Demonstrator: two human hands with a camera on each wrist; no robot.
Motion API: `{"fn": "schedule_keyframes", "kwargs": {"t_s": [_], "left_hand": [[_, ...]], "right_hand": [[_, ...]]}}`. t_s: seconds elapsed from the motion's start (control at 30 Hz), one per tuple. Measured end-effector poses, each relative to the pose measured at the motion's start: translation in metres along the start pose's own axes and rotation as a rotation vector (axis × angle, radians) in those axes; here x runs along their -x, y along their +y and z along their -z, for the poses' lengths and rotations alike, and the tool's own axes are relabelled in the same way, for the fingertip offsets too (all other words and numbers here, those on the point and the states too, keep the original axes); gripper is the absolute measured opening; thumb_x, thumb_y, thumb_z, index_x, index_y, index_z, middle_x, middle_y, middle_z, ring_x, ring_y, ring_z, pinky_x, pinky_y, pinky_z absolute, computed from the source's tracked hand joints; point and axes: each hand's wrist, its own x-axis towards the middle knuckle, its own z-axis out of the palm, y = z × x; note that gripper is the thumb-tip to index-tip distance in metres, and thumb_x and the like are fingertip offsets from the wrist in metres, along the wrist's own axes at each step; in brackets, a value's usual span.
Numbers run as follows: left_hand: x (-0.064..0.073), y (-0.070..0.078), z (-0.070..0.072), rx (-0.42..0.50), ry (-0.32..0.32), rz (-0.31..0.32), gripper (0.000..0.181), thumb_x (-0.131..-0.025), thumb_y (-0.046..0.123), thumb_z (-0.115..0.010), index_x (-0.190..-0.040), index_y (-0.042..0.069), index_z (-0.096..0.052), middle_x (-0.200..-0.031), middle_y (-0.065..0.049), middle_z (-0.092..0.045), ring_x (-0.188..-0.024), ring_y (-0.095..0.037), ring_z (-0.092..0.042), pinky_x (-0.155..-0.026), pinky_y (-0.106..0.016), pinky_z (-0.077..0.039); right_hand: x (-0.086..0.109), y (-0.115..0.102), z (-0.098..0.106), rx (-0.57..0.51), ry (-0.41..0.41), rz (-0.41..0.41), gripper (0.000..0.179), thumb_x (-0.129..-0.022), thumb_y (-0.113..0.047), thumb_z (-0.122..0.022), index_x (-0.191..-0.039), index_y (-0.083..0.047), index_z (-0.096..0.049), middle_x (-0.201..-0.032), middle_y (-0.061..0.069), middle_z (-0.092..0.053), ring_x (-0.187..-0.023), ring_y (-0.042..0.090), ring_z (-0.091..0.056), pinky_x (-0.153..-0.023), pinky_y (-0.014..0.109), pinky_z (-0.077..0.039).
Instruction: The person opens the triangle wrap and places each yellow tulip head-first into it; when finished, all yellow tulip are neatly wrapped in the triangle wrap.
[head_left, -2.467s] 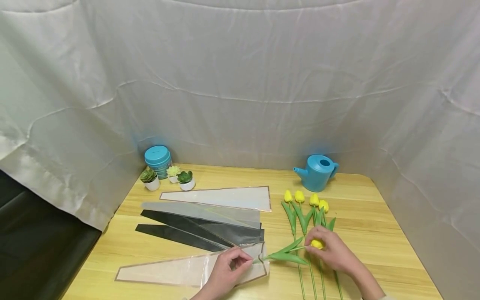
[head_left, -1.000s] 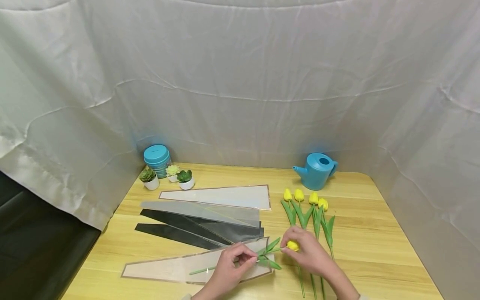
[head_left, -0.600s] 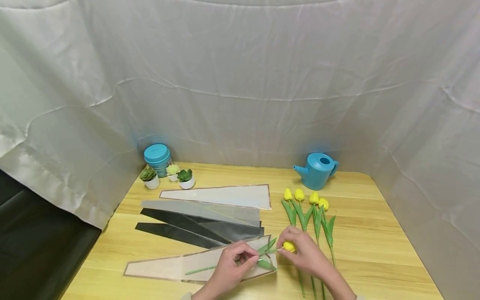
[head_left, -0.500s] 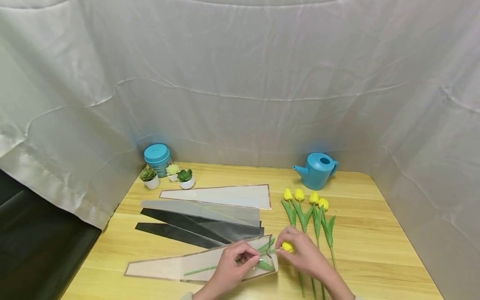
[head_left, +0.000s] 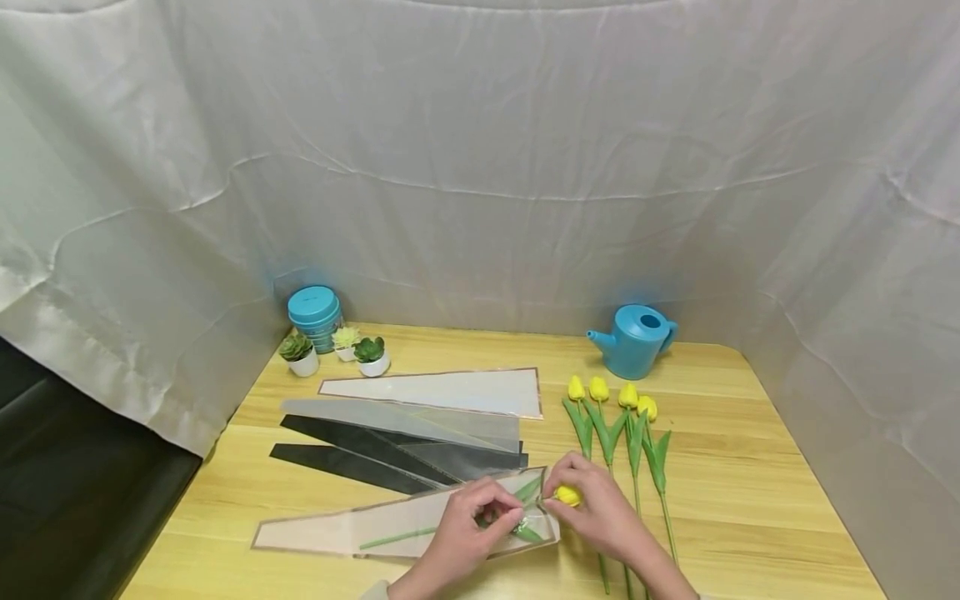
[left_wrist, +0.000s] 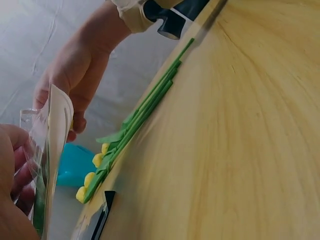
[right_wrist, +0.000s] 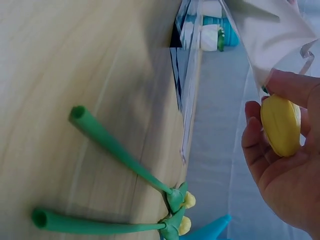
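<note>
A yellow tulip point(right_wrist: 281, 125) lies with its green stem and leaves inside a pale, brown-edged flower sleeve point(head_left: 315, 531). Its bloom sticks out at the sleeve's wide right end. My right hand point(head_left: 596, 510) pinches the tulip just below the bloom, close to the sleeve's mouth. My left hand point(head_left: 468, 527) pinches the clear front film of the sleeve near that mouth. In the left wrist view the sleeve point(left_wrist: 57, 125) stands on edge beside the left fingers. Several more tulips point(head_left: 635, 454) lie side by side on the table, right of the sleeve.
Black sleeves point(head_left: 360, 462), a grey sleeve point(head_left: 450, 425) and another white sleeve point(head_left: 450, 393) lie behind the left hand. Small potted succulents point(head_left: 372, 357) and a blue tub point(head_left: 315, 317) stand at the back left. A blue watering can point(head_left: 633, 343) stands at the back right.
My right hand has moved left, sliding the tulip's stem and leaves deeper into the sleeve. The sleeve has shifted slightly right. My left hand has stayed near the sleeve's mouth.
</note>
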Motion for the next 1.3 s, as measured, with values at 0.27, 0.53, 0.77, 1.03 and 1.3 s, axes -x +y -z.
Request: {"fn": "schedule_keyframes", "kwargs": {"t_s": [0.27, 0.53, 0.77, 1.03, 1.3], "left_hand": [[0.002, -0.003, 0.012, -0.264, -0.025, -0.010, 0.021, -0.089, 0.026, -0.082, -0.109, 0.025, -0.077, -0.106, 0.014, -0.071, -0.102, -0.007, -0.058, -0.088, -0.031, -0.048], [0.006, -0.009, 0.019, -0.482, -0.029, 0.103, 0.029, -0.087, 0.038, -0.082, -0.114, 0.028, -0.079, -0.112, 0.020, -0.071, -0.102, -0.004, -0.061, -0.089, -0.036, -0.049], [0.007, -0.009, 0.017, -0.443, 0.005, 0.125, 0.019, -0.086, 0.036, -0.082, -0.105, 0.032, -0.079, -0.102, 0.024, -0.072, -0.095, 0.001, -0.061, -0.092, -0.042, -0.050], [0.007, -0.012, 0.014, -0.397, 0.059, 0.077, 0.011, -0.088, 0.030, -0.082, -0.099, 0.029, -0.080, -0.093, 0.024, -0.070, -0.087, 0.002, -0.059, -0.083, -0.029, -0.052], [0.007, -0.013, 0.014, -0.366, 0.089, 0.056, 0.011, -0.087, 0.026, -0.083, -0.098, 0.028, -0.080, -0.092, 0.022, -0.071, -0.086, 0.000, -0.060, -0.080, -0.026, -0.052]], "right_hand": [[0.000, 0.001, 0.001, 0.013, -0.005, -0.051, 0.018, -0.084, -0.013, -0.084, -0.083, -0.027, -0.073, -0.097, -0.017, -0.057, -0.097, 0.008, -0.058, -0.088, 0.034, -0.052], [0.000, 0.005, 0.001, 0.012, 0.001, -0.056, 0.018, -0.085, -0.014, -0.083, -0.082, -0.029, -0.073, -0.097, -0.018, -0.058, -0.096, 0.007, -0.058, -0.088, 0.034, -0.052], [-0.001, 0.003, 0.000, -0.003, 0.002, -0.092, 0.029, -0.083, -0.008, -0.084, -0.084, -0.034, -0.072, -0.097, -0.017, -0.058, -0.097, 0.009, -0.060, -0.088, 0.035, -0.053], [0.007, 0.014, 0.013, -0.197, -0.067, -0.179, 0.029, -0.093, -0.030, -0.079, -0.120, -0.029, -0.070, -0.117, -0.005, -0.065, -0.095, 0.006, -0.059, -0.075, 0.025, -0.052], [0.016, 0.024, 0.027, -0.447, -0.101, -0.273, 0.042, -0.097, -0.028, -0.074, -0.133, -0.009, -0.063, -0.137, 0.018, -0.059, -0.116, 0.009, -0.060, -0.085, 0.026, -0.058]]}}
